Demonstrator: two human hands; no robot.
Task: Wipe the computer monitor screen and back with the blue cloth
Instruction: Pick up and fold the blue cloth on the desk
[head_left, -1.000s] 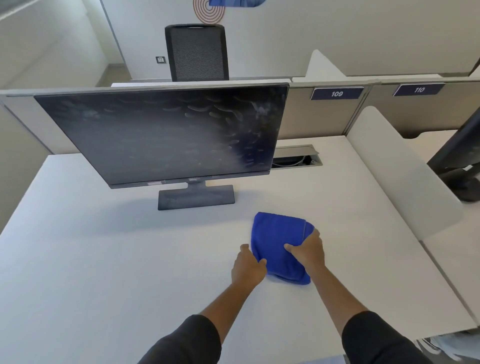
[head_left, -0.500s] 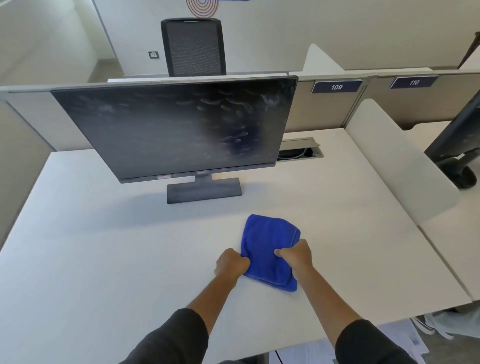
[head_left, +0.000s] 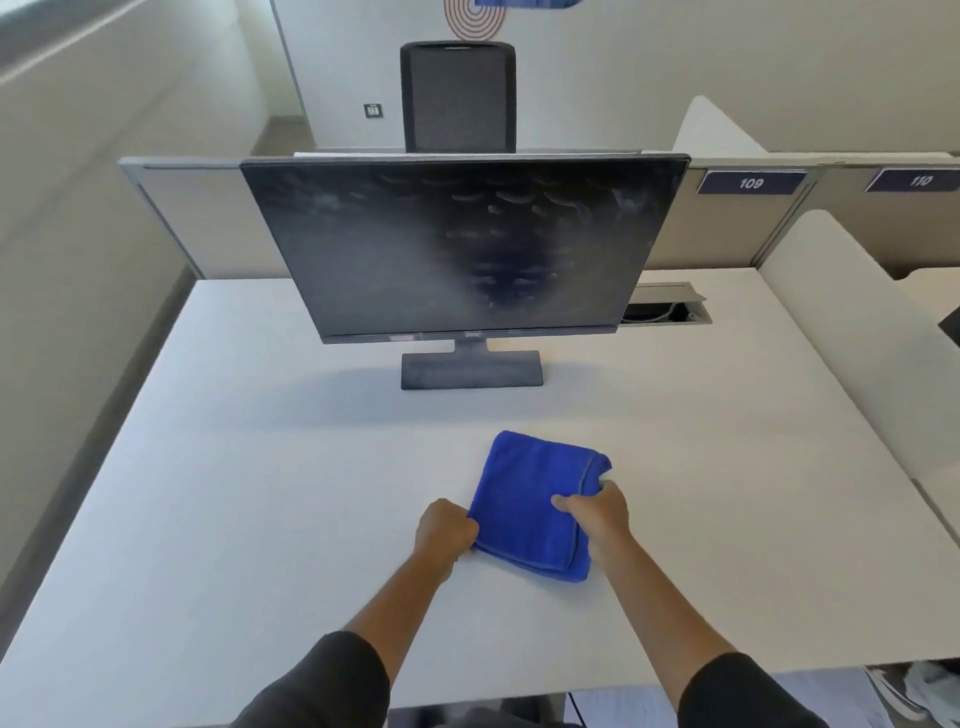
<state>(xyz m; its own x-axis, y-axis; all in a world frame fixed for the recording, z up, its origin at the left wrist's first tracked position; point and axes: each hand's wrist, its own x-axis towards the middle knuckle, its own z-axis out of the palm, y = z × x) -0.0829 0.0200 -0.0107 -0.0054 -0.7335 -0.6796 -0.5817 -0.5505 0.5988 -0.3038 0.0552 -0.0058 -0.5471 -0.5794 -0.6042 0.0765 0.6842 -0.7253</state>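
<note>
Both hands (head_left: 445, 535) on blue cloth (head_left: 535, 504)

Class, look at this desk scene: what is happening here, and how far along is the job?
A person grips a folded blue cloth lying on the white desk, the left hand at its left edge and the right hand at its right edge. The computer monitor stands beyond it, apart from the cloth, its dark screen covered in smudges. Wiping has not yet begun; the monitor's back is out of view.

Single head view, forward and down over the desk (head_left: 208, 519)
</note>
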